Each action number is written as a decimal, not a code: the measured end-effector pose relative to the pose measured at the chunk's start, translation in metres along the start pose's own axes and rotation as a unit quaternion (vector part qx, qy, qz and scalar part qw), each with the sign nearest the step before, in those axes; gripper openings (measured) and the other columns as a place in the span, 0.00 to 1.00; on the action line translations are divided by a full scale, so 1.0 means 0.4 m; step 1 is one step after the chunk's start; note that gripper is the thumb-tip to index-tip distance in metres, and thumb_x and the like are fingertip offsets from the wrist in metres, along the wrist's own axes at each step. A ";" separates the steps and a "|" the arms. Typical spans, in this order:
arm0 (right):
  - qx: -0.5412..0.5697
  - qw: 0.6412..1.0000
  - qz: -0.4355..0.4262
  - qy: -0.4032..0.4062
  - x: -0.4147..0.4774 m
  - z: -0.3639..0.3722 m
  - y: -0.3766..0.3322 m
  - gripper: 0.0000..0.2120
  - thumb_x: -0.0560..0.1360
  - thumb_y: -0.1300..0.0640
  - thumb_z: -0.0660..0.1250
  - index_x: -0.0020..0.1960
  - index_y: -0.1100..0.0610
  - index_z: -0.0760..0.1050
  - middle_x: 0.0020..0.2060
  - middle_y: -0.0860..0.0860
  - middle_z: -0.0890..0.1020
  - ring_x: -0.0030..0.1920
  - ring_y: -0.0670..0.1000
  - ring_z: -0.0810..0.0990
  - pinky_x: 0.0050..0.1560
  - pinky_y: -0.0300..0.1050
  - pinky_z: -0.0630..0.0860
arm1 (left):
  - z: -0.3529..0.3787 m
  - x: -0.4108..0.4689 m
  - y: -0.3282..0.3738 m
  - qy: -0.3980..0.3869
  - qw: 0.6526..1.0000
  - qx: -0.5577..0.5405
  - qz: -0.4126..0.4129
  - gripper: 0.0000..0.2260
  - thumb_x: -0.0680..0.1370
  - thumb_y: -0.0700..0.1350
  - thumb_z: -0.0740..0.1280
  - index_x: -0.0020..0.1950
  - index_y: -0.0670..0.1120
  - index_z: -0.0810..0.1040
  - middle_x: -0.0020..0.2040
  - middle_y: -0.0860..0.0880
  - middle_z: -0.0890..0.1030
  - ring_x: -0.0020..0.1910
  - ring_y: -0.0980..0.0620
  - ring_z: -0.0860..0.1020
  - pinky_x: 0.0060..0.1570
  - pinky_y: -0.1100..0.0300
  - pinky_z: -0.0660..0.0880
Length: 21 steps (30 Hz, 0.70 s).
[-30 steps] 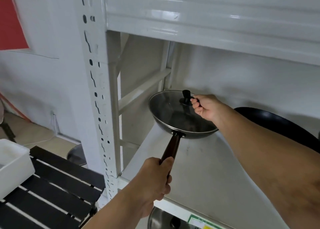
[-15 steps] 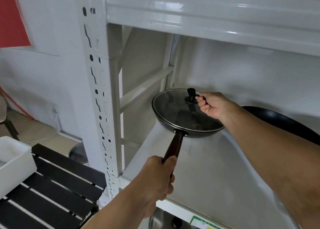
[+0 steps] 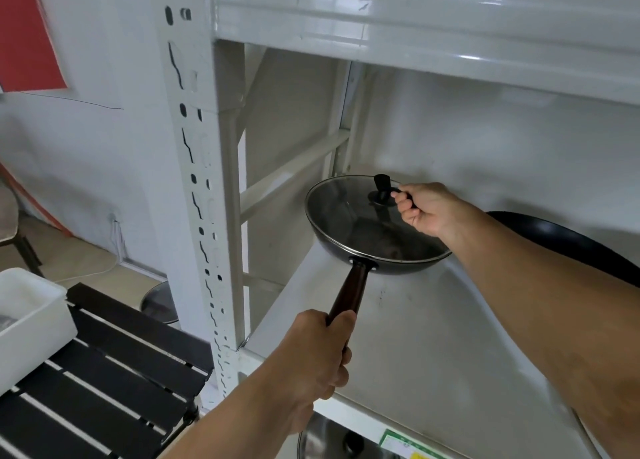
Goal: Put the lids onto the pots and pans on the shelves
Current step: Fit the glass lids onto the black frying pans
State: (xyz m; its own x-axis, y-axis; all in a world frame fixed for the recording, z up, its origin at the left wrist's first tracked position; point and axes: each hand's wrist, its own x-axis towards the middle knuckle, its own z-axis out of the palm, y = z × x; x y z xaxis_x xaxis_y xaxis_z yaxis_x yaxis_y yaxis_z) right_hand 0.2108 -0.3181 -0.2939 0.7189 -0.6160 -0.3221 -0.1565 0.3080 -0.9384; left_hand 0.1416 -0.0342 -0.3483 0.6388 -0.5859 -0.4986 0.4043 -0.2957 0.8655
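Observation:
A black wok-style pan [image 3: 398, 265] with a dark brown handle sits at the back left of the white shelf [image 3: 433, 354]. A glass lid [image 3: 346, 212] with a black knob covers it. My left hand [image 3: 313, 358] grips the pan's handle near the shelf's front edge. My right hand [image 3: 422, 209] holds the lid's black handle from the right side. A second black pan [image 3: 568, 240] lies behind my right forearm, mostly hidden.
The upper shelf beam [image 3: 415, 25] hangs low over the pan. A perforated white post [image 3: 194, 181] stands left of it. A black slatted table [image 3: 104, 382] with a white tub [image 3: 31, 323] is at lower left. A steel lid [image 3: 332, 441] shows on the shelf below.
The pan with its lid has shifted slightly right and toward the back of the shelf. Both hands keep their grips.

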 end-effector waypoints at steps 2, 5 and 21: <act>-0.005 1.000 -0.002 0.003 -0.003 0.000 0.001 0.11 0.84 0.59 0.57 0.45 0.61 0.73 0.17 0.47 0.72 0.15 0.42 0.67 0.13 0.32 0.59 | -0.001 0.000 0.001 -0.004 1.000 0.009 0.003 0.11 0.82 0.48 0.60 0.57 0.41 0.74 0.33 0.46 0.69 0.22 0.56 0.60 0.18 0.67 0.58; -0.023 1.000 0.000 0.012 -0.010 0.001 0.001 0.10 0.83 0.58 0.59 0.46 0.60 0.74 0.18 0.48 0.74 0.15 0.43 0.68 0.14 0.32 0.61 | 0.003 -0.007 0.010 -0.025 0.999 -0.004 -0.024 0.11 0.82 0.47 0.59 0.57 0.40 0.75 0.33 0.46 0.67 0.23 0.56 0.60 0.16 0.68 0.58; -0.241 0.891 -0.217 0.318 -0.727 -0.603 0.059 0.09 0.79 0.62 0.64 0.42 0.58 0.79 0.26 0.52 0.81 0.20 0.46 0.73 0.19 0.35 0.70 | -0.051 -0.157 -0.077 0.164 0.934 0.229 0.220 0.29 0.58 0.82 0.55 0.49 0.69 0.77 0.40 0.55 0.82 0.30 0.53 0.79 0.32 0.52 0.76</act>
State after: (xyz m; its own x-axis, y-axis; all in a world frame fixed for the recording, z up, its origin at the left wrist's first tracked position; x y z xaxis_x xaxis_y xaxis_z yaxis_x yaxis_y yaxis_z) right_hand -0.1654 -0.3064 -0.2526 0.2767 -0.9348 0.2227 -0.3400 -0.3120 -0.8872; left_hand 0.1023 0.0270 -0.3445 0.8732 -0.4872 -0.0131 -0.2192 -0.4167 0.8822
